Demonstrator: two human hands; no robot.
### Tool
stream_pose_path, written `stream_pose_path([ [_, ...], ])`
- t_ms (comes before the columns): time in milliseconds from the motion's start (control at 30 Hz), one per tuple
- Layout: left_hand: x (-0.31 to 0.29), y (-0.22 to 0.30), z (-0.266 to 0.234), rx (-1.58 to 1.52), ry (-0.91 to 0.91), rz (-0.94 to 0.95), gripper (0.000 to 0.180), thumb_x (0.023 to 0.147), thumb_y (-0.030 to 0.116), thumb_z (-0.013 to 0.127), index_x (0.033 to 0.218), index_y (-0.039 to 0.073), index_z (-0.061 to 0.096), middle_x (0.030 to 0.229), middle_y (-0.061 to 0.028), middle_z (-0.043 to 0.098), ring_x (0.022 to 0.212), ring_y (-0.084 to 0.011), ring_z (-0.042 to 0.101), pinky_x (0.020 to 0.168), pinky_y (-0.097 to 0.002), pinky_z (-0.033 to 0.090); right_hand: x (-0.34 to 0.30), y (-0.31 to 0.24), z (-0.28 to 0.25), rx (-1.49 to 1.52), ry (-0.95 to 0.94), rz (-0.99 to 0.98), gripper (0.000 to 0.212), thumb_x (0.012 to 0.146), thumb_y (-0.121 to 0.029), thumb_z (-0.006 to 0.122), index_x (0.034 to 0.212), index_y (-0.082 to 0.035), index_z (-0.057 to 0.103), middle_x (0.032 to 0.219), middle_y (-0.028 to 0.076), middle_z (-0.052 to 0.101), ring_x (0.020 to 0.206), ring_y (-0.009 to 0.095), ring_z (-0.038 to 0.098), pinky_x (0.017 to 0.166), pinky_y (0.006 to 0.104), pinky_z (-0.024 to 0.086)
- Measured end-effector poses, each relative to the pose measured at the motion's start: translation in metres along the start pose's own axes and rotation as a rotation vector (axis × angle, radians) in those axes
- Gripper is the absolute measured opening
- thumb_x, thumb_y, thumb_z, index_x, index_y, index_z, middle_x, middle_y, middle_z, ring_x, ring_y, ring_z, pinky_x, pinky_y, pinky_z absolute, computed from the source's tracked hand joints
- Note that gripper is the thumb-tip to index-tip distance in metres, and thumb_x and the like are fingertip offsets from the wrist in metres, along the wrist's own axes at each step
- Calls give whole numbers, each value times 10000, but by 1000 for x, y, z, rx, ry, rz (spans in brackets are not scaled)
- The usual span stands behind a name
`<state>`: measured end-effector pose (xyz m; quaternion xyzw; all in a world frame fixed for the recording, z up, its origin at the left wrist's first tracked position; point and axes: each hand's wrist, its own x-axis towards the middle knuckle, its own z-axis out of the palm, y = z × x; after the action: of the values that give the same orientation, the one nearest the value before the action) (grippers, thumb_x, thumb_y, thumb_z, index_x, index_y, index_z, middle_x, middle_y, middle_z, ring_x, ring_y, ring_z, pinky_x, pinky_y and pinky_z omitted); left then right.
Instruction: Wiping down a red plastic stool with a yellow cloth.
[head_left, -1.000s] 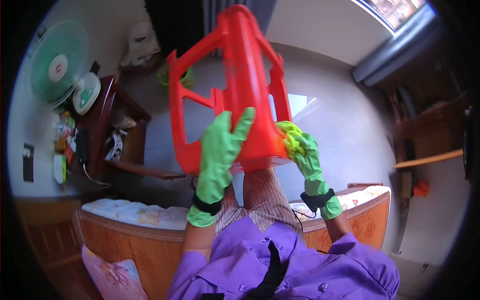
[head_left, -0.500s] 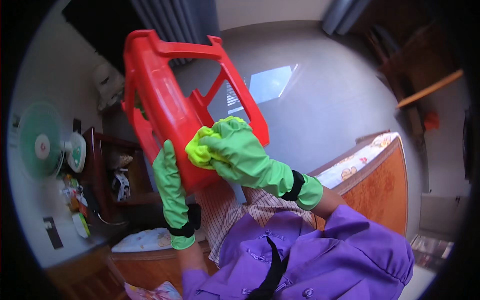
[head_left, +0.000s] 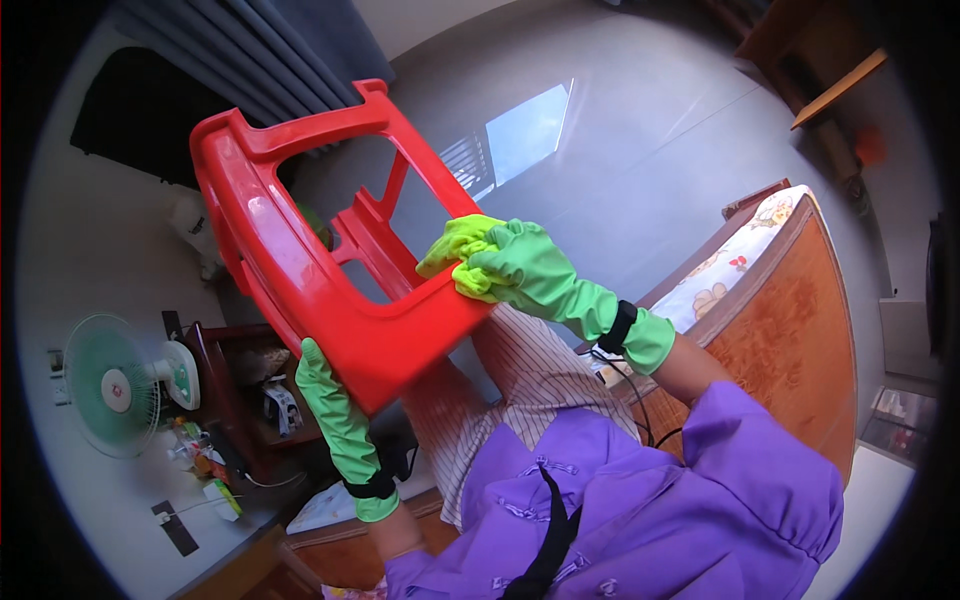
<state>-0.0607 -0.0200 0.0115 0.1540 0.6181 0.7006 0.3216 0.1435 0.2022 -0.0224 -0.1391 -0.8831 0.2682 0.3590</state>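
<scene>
A red plastic stool [head_left: 385,350] is held tilted in front of me, its legs pointing up and away and its seat end near my lap. My left hand [head_left: 335,420], in a green rubber glove, grips the seat end from the left; the thumb shows along the edge, while the other fingers are hidden behind the plastic. In my right hand [head_left: 540,270], also green-gloved, is a bunched bright yellow cloth [head_left: 463,247]. The fingers close round it and press it against the right-hand leg, near where that leg meets the seat end.
A bed or bench with a brown side panel [head_left: 765,330] and patterned cover stands at my right. To the left are a green fan [head_left: 115,385] and a dark wooden cabinet [head_left: 225,400] with small items. Grey floor [head_left: 640,170] stretches beyond the stool, and blue-grey curtains [head_left: 290,60] hang far left.
The stool has turned, so its frame and right-hand leg face me more. My right hand and the cloth have shifted to the right, onto that leg. My left hand still grips the seat end.
</scene>
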Motion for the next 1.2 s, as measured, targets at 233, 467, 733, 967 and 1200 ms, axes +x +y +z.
stream_pose_path([
  [233, 2, 4, 3, 95, 40, 29, 560, 994, 533, 516, 1146, 5, 630, 1005, -66, 692, 851, -164, 683, 767, -320, 575, 1, 38, 7, 1123, 311, 473, 330, 846, -188, 718, 1137, -46, 654, 984, 17, 671, 930, 142, 645, 827, 306, 525],
  [467, -3, 7, -7, 191, 21, 71, 619, 1000, 572, 464, 1209, 9, 614, 1076, -74, 687, 894, -174, 674, 803, -336, 565, 7, 1, -134, 958, 718, 443, 345, 981, -279, 614, 1229, -39, 618, 1042, 30, 674, 921, 118, 651, 807, 270, 545],
  [733, 0, -2, -19, 110, 77, 48, 606, 1007, 570, 451, 1170, 16, 631, 1026, -52, 692, 853, -144, 667, 774, -301, 556, -34, -8, -189, 917, 825, 345, 348, 974, -247, 620, 1242, -26, 604, 1025, 29, 677, 907, 121, 655, 797, 265, 545],
  [967, 2, -8, -34, 61, 50, 39, 578, 1010, 537, 472, 1222, 17, 609, 1067, -57, 687, 881, -153, 673, 785, -315, 569, -18, -3, -99, 1162, 454, 686, 354, 967, -219, 625, 1254, -15, 593, 1011, 28, 680, 895, 124, 659, 789, 261, 544],
  [1200, 7, -13, -34, -41, 30, -1, 568, 1003, 518, 498, 1260, 21, 597, 1119, -73, 691, 931, -179, 685, 847, -342, 578, -2, -20, -41, 955, 116, 849, 328, 936, -185, 647, 1203, 3, 609, 952, 16, 675, 872, 116, 644, 768, 265, 539],
])
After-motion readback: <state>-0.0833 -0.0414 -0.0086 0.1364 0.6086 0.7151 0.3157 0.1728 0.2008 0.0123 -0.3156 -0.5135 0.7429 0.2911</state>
